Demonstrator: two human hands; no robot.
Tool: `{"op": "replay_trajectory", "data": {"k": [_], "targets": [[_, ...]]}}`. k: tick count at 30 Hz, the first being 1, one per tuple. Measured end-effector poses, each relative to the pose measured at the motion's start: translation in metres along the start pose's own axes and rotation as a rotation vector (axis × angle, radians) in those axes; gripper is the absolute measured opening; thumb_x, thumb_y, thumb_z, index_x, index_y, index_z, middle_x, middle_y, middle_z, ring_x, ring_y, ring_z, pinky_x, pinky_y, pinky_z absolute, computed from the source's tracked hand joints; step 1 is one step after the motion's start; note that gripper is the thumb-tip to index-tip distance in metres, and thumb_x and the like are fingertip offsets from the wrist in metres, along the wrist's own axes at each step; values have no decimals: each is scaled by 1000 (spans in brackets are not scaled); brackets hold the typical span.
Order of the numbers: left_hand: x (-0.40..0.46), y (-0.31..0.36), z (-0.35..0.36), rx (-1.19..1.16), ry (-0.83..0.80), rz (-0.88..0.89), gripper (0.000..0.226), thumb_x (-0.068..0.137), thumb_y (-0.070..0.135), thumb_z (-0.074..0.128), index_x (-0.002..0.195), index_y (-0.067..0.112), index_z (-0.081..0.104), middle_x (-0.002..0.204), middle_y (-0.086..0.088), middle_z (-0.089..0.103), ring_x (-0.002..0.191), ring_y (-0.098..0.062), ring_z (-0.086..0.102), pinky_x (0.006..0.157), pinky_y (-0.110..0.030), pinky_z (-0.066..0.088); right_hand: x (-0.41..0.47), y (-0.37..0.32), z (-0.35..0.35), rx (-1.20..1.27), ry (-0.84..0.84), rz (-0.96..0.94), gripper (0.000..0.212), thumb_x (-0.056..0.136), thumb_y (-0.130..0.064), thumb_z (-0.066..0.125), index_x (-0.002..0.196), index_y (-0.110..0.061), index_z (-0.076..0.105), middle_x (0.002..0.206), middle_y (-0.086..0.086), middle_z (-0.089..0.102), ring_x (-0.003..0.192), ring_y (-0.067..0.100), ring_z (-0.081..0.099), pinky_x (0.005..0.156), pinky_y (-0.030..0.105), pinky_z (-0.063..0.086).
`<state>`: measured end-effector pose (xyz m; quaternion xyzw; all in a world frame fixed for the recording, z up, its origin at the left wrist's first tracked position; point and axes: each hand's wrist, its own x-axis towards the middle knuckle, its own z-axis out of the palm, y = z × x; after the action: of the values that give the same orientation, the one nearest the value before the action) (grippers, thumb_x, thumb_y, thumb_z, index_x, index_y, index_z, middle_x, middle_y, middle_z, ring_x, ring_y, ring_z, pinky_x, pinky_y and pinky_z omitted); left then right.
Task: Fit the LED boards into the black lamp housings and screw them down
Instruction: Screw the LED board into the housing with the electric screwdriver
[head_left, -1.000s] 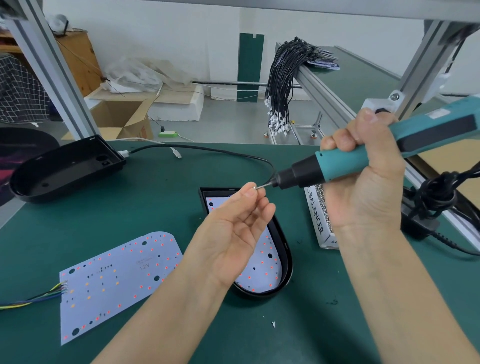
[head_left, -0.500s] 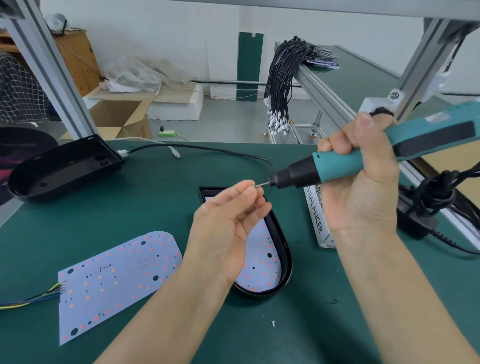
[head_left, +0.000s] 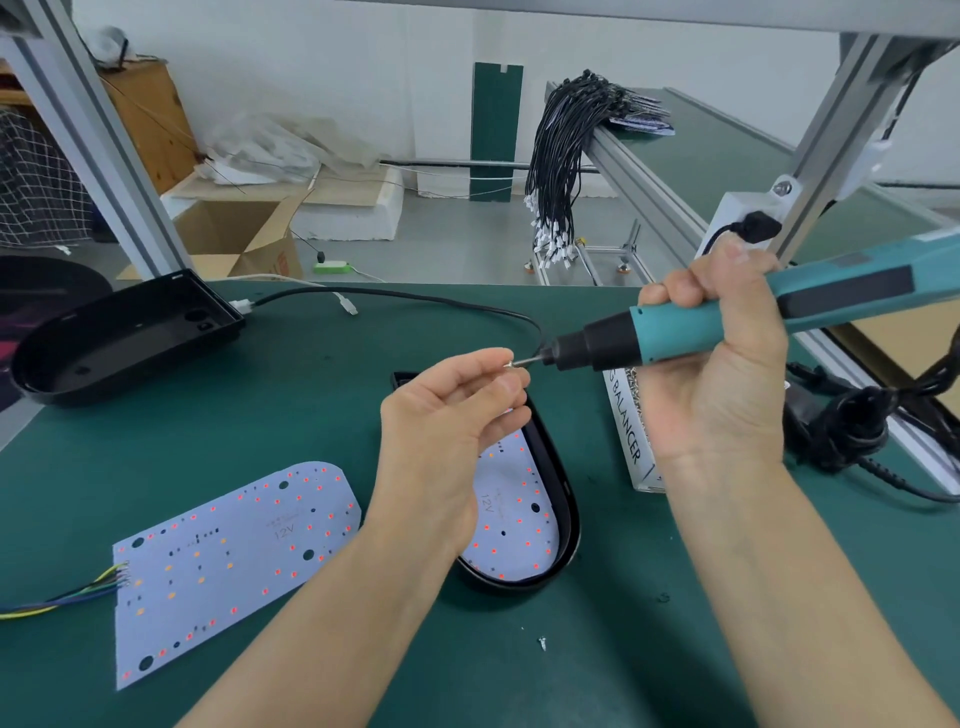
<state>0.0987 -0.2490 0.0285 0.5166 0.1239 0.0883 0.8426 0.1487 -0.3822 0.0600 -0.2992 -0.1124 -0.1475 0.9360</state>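
My right hand (head_left: 717, 364) grips a teal electric screwdriver (head_left: 727, 317), held nearly level with its bit pointing left. My left hand (head_left: 447, 431) pinches a small screw (head_left: 511, 364) against the bit tip, above a black lamp housing (head_left: 563, 499) that has a white LED board (head_left: 511, 514) lying inside it. A second LED board (head_left: 228, 561) with coloured wires lies loose on the green mat at the left. An empty black housing (head_left: 119, 338) sits at the far left of the bench.
A clear box of screws (head_left: 631, 431) stands right of the housing. A black cable (head_left: 415, 299) curves across the mat. A coiled power cord (head_left: 852, 415) lies at right. One loose screw (head_left: 542, 643) lies on the mat. Aluminium frame posts (head_left: 104, 150) flank the bench.
My left hand has turned slightly and its fingers have curled more around the screw at the bit. The screwdriver has stayed about in place.
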Motion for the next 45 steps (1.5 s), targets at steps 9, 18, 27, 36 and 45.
{"op": "replay_trajectory", "data": {"k": [9,18,27,36,45], "targets": [[2,15,-23,212,85,119,46,74,-11,69,110,15,64,85,2,71,63,2,61,54,-11,47,-3,-7,-3,14,-7,57,30,90,-4,57,70,-22,44,60,-8,45,53,7,46,64,24,46],[-5,-16,-48,521,116,-203,104,46,33,77,139,23,32,133,6,44,117,-8,49,85,-22,38,-32,3,-33,-197,-32,194,29,83,-7,57,70,-21,35,59,-10,45,50,7,44,61,21,45],[2,-26,-51,670,91,-173,61,63,-5,77,113,17,48,99,3,67,89,-14,65,63,-24,48,-49,13,-44,-252,-18,274,27,78,-5,61,70,-24,43,56,-9,39,49,10,42,59,22,44],[2,-26,-52,649,58,-174,56,64,-6,75,110,18,52,98,5,69,88,-14,66,64,-24,48,-46,12,-43,-272,-21,270,25,77,-5,61,71,-23,44,58,-7,40,49,11,42,59,23,45],[3,-26,-52,636,48,-178,58,64,-7,74,111,19,52,98,5,69,88,-12,66,62,-22,47,-45,15,-43,-296,-55,276,27,77,-1,60,72,-22,43,58,-6,43,49,12,42,58,23,45]]}}
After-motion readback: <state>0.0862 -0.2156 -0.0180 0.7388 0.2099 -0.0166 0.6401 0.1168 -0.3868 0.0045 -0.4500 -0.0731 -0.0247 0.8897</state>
